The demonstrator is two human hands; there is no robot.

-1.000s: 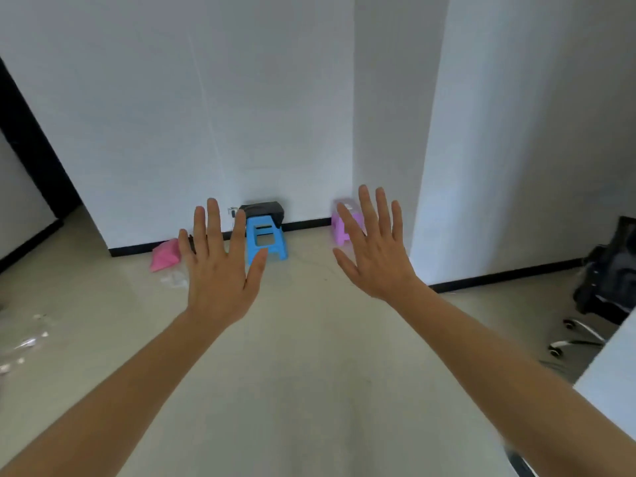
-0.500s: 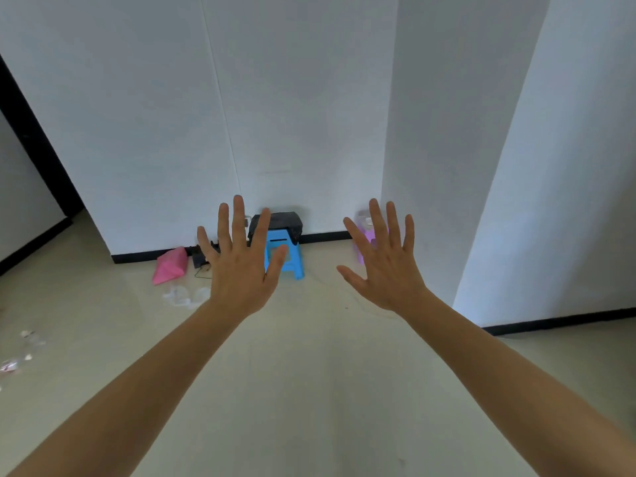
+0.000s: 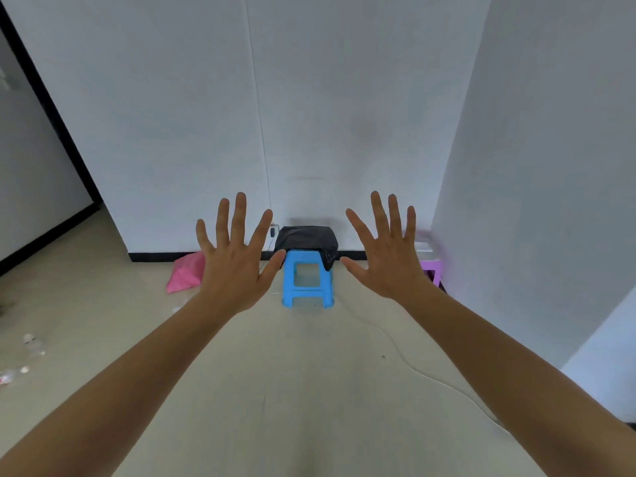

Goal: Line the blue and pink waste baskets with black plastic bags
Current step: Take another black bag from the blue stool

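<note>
While both arms reach forward, the left hand (image 3: pixel 234 266) and right hand (image 3: pixel 389 259) hold fingers spread, empty.

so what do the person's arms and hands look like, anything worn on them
Both arms are bare as far as the view shows: no sleeves, gloves or watch. The left hand and right hand carry no rings or bands on the fingers, and neither wrist has a strap, cable or marking.
</note>
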